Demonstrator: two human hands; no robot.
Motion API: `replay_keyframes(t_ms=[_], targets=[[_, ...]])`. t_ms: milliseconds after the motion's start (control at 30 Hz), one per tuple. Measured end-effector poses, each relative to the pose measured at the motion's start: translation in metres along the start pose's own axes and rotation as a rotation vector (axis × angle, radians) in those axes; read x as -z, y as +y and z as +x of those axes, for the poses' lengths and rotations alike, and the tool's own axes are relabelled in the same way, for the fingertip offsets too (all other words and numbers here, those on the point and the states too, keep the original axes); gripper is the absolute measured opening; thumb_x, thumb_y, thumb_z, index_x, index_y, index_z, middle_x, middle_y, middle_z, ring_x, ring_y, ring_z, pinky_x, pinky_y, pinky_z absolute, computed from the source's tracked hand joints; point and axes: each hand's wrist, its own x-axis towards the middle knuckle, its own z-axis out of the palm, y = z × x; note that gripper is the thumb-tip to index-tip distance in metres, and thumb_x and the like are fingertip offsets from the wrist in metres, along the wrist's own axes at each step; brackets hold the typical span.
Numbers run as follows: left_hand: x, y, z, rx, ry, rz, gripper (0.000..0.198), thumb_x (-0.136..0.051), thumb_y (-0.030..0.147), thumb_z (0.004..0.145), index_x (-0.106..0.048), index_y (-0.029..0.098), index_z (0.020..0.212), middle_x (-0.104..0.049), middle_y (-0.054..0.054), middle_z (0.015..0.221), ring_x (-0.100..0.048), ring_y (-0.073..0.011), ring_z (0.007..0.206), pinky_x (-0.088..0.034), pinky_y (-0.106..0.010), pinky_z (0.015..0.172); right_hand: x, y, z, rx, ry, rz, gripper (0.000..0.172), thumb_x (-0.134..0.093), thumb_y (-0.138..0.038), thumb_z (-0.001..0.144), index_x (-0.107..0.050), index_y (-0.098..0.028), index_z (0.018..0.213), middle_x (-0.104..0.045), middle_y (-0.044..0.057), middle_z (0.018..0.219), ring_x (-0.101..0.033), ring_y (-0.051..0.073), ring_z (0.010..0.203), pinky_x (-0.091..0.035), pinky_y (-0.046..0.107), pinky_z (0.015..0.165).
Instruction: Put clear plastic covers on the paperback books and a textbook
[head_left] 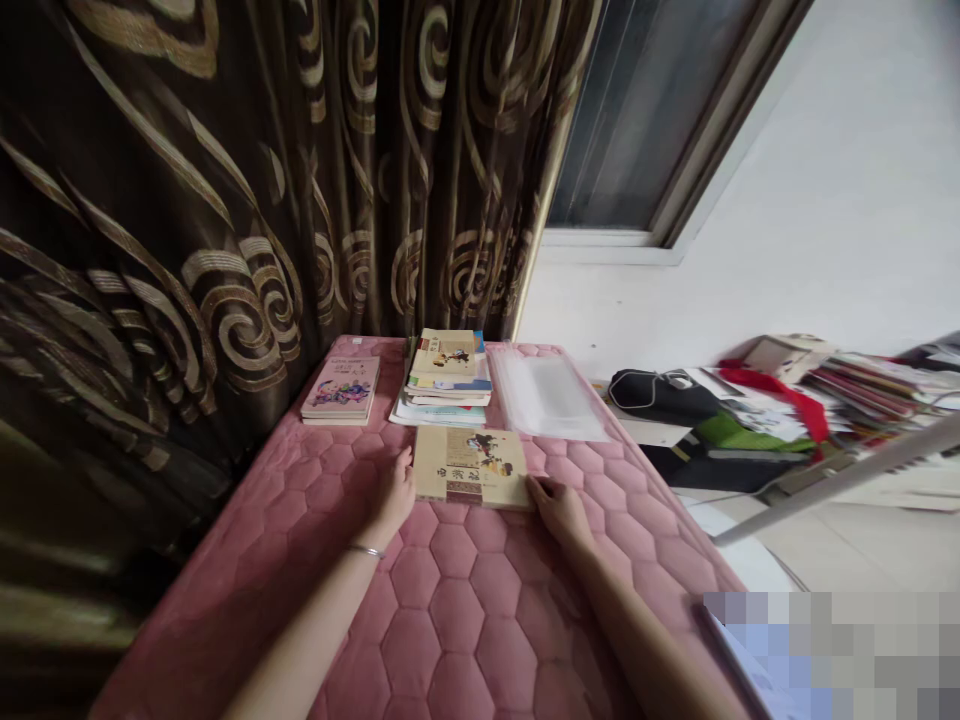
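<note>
A cream-coloured book (471, 466) with dark lettering and small cartoon figures on its cover is between my two hands, low over the pink quilted surface (435, 600). My left hand (395, 490), with a silver bangle at the wrist, grips the book's left edge. At its right edge, the fingers of my right hand (559, 508) are closed on it. Just beyond lies a stack of books (448, 375), topped by a similar cream one. Left of the stack is a pink book (341, 388); to the right, clear plastic sleeves (551, 392) lie flat.
A dark patterned curtain (360, 180) hangs along the left and back. Beyond the right edge are piled papers and books (862, 385), a black bag (660, 395), a red cloth (787, 390) and a pale bar (840, 480). The lower right corner is pixelated.
</note>
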Motion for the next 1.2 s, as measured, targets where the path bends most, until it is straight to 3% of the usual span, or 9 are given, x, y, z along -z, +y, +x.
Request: replay_keyframes(t_ms=[200,300,467,700,1033,1200], targets=[[-0.011,0.019,-0.028,-0.181,0.108,0.084,0.029,-0.053,0.023,0.087,-0.055,0.018,0.115,-0.05,-0.016,0.133,-0.049,-0.0284,0.126,-0.043,-0.049,0.104,-0.004,0.011,-0.018,0.203,0.052,0.081,0.053,-0.048,-0.051,0.081,-0.062,-0.015,0.116,-0.066,0.013,0.108,-0.064,0.024,0.094,-0.053,0.036,0.081],[-0.016,0.032,-0.041,-0.251,0.114,0.153,0.039,-0.067,0.029,0.079,-0.053,0.019,0.114,-0.041,-0.016,0.138,-0.046,-0.0319,0.129,-0.043,-0.05,0.104,-0.011,0.002,-0.033,0.255,0.099,-0.063,0.053,-0.055,-0.053,0.078,-0.062,-0.019,0.118,-0.058,0.013,0.114,-0.058,0.025,0.099,-0.05,0.039,0.085],[-0.026,0.044,-0.046,-0.209,0.152,0.187,0.051,-0.077,0.027,0.067,-0.052,0.017,0.11,-0.035,-0.017,0.14,-0.039,-0.0361,0.132,-0.04,-0.054,0.105,-0.029,-0.031,-0.05,0.131,0.116,-0.37,0.06,-0.059,-0.061,0.075,-0.055,-0.023,0.12,-0.054,0.012,0.116,-0.05,0.031,0.109,-0.042,0.045,0.09],[-0.032,0.042,-0.046,-0.19,0.165,0.248,0.05,-0.076,0.03,0.068,-0.052,0.016,0.11,-0.038,-0.017,0.137,-0.04,-0.0367,0.13,-0.04,-0.054,0.105,-0.046,-0.047,-0.051,-0.002,0.159,-0.463,0.07,-0.052,-0.068,0.076,-0.051,-0.013,0.12,-0.05,0.02,0.117,-0.048,0.037,0.109,-0.039,0.048,0.087],[-0.031,0.044,-0.044,-0.201,0.177,0.271,0.043,-0.076,0.032,0.07,-0.054,0.018,0.104,-0.045,-0.015,0.131,-0.046,-0.0336,0.125,-0.043,-0.053,0.101,-0.047,-0.045,-0.049,0.014,0.185,-0.52,0.062,-0.052,-0.064,0.079,-0.054,-0.013,0.114,-0.051,0.02,0.112,-0.049,0.036,0.105,-0.039,0.046,0.085],[-0.016,0.038,-0.035,-0.17,0.118,0.207,0.035,-0.078,0.021,0.066,-0.064,0.017,0.098,-0.049,-0.015,0.133,-0.05,-0.0319,0.125,-0.045,-0.048,0.102,-0.032,-0.034,-0.043,0.08,0.129,-0.488,0.042,-0.055,-0.049,0.084,-0.059,-0.018,0.112,-0.054,0.015,0.108,-0.051,0.032,0.105,-0.041,0.043,0.084]])
